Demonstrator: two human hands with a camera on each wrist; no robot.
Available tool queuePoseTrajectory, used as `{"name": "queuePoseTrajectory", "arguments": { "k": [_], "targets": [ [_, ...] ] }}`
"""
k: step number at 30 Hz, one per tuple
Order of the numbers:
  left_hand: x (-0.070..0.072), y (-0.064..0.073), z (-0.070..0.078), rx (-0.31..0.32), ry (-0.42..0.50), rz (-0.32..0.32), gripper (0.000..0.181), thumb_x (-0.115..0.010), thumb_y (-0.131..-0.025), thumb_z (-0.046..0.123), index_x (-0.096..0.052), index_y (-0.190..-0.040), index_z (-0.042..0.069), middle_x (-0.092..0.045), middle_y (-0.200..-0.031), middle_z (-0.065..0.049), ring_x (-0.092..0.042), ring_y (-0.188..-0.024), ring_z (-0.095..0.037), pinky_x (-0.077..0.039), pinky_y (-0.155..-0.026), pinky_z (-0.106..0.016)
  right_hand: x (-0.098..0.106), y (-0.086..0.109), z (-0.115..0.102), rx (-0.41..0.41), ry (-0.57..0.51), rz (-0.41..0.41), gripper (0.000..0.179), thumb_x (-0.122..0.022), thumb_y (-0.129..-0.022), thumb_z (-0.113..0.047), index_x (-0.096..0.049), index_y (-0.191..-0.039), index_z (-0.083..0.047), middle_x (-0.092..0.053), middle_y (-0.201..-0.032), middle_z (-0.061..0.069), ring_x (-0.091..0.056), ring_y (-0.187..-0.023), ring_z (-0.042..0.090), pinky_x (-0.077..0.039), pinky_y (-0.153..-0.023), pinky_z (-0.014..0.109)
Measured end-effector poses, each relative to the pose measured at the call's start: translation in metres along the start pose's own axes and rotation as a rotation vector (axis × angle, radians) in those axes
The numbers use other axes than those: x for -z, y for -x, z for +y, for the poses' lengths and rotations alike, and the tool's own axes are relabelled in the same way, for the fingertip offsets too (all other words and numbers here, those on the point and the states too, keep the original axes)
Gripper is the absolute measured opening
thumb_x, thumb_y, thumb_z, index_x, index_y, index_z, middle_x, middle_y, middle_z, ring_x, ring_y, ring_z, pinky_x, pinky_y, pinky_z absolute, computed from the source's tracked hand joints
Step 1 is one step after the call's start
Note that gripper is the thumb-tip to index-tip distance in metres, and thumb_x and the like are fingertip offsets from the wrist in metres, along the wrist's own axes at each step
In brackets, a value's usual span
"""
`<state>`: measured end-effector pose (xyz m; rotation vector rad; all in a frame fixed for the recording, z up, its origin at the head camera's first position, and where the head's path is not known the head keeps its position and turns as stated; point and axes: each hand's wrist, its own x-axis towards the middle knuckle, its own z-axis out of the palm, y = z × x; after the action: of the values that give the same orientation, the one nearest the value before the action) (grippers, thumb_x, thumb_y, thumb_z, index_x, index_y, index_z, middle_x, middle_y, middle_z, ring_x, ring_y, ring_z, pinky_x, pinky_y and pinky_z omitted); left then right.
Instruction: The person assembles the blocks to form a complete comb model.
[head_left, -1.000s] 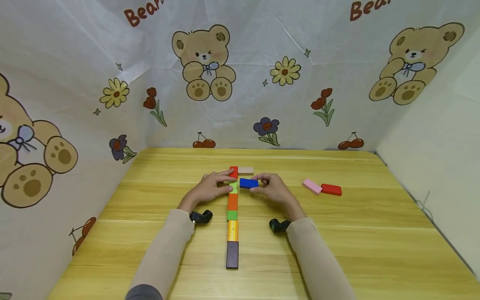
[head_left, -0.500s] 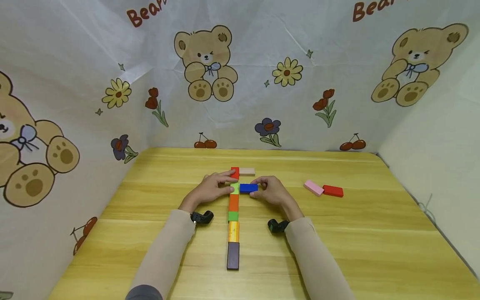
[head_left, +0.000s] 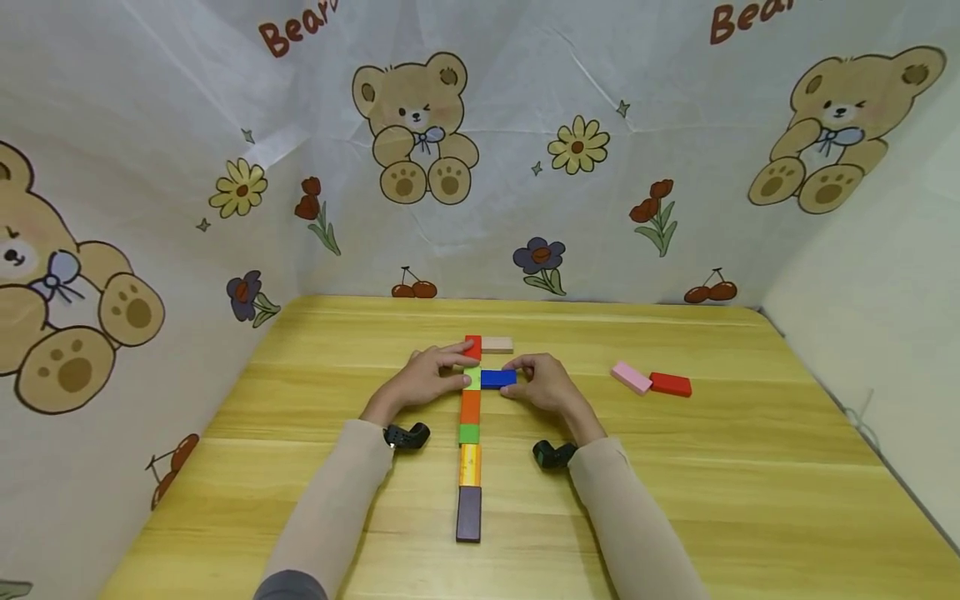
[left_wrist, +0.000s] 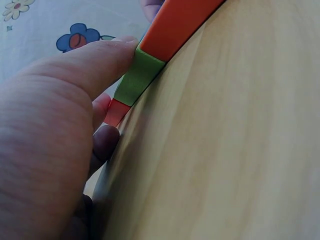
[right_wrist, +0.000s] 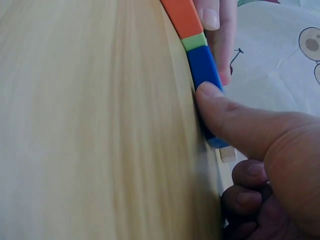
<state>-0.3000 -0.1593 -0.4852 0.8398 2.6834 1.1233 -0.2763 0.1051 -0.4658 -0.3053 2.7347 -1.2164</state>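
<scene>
A column of wooden blocks runs up the table. My left hand reaches over its far part, with straight fingers. Its thumb rests on the light green block, and a fingertip overlaps the red end block. My right hand pinches a blue block between thumb and finger. The blue block lies crosswise, its left end right at the light green one. In the right wrist view the thumb presses the blue block's near side.
Nearer in the column are orange, green, yellow and dark purple blocks. Beyond the blue block, a pale wood block adjoins the red end block. Pink and red blocks lie at right.
My right hand has lowered the blue block and straightened it against the light green block's right side. The left hand keeps its place over the column. The head view has shifted slightly.
</scene>
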Motion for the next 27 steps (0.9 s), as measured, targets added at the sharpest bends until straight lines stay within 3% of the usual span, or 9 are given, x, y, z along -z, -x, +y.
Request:
{"name": "queuePoseTrajectory", "arguments": {
  "k": [12, 16, 19, 23, 27],
  "targets": [
    [0.000, 0.000, 0.001, 0.018, -0.015, -0.002, 0.040, -0.064, -0.095, 0.050, -0.064, -0.134, 0.039, -0.036, -0.161, 0.018, -0.054, -0.109, -0.016, -0.025, -0.099, -0.041, -0.004, 0.000, 0.001, 0.002, 0.012, 0.002, 0.030, -0.085, -0.082, -0.025, -0.076, -0.109, -0.017, -0.045, -0.082, 0.004, -0.044, -0.083, 0.021, -0.033, -0.076, 0.037],
    [-0.002, 0.001, 0.001, 0.024, -0.013, -0.006, 0.041, -0.064, -0.095, 0.052, -0.064, -0.134, 0.039, -0.035, -0.161, 0.018, -0.054, -0.115, -0.017, -0.025, -0.099, -0.042, -0.001, 0.001, 0.003, 0.012, 0.011, -0.013, 0.037, -0.086, -0.081, -0.027, -0.075, -0.115, -0.018, -0.054, -0.093, 0.005, -0.046, -0.091, 0.022, -0.037, -0.084, 0.037],
    [-0.002, 0.000, 0.001, 0.032, -0.013, -0.008, 0.041, -0.063, -0.095, 0.052, -0.064, -0.134, 0.040, -0.035, -0.161, 0.020, -0.048, -0.133, -0.018, -0.024, -0.104, -0.043, 0.001, 0.001, 0.006, 0.017, -0.045, -0.030, 0.041, -0.086, -0.081, -0.029, -0.074, -0.119, -0.020, -0.056, -0.101, 0.005, -0.046, -0.097, 0.023, -0.039, -0.089, 0.037],
    [-0.001, -0.001, 0.003, 0.031, -0.016, -0.007, 0.040, -0.063, -0.097, 0.048, -0.064, -0.135, 0.038, -0.035, -0.161, 0.019, -0.036, -0.148, -0.020, -0.022, -0.109, -0.044, 0.004, 0.002, 0.010, 0.006, -0.156, -0.045, 0.042, -0.086, -0.081, -0.028, -0.073, -0.120, -0.022, -0.045, -0.090, 0.004, -0.044, -0.092, 0.022, -0.037, -0.083, 0.037],
    [-0.001, 0.000, 0.003, 0.028, -0.020, -0.009, 0.040, -0.063, -0.097, 0.047, -0.064, -0.135, 0.037, -0.035, -0.161, 0.017, -0.034, -0.149, -0.021, -0.021, -0.112, -0.046, 0.006, 0.003, 0.011, 0.022, -0.199, -0.042, 0.042, -0.085, -0.082, -0.025, -0.072, -0.122, -0.022, -0.037, -0.085, 0.003, -0.042, -0.087, 0.021, -0.034, -0.079, 0.038]
  ]
}}
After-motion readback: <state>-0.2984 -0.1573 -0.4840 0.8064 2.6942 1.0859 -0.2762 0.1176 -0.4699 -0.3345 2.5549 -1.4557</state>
